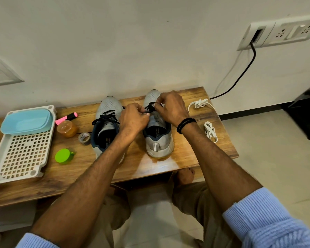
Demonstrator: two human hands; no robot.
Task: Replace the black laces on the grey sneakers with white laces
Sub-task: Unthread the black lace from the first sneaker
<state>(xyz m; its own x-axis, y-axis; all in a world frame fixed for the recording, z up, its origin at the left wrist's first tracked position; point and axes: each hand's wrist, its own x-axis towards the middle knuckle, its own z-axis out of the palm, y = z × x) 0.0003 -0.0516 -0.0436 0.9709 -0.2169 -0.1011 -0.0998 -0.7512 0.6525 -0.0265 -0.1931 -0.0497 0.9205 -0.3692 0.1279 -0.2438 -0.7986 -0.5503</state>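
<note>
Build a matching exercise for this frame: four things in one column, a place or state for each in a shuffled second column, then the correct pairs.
Things
1. blue container
2. black lace of the right sneaker
3. white laces
4. pink highlighter

Places or states
A. pinched by the left hand and the right hand
B. loose on the table, to the right of the right sneaker
C. at the far end of the white tray
D. between that tray and the left sneaker, beyond the amber jar

Pairs: 1-C, 2-A, 3-B, 4-D
</note>
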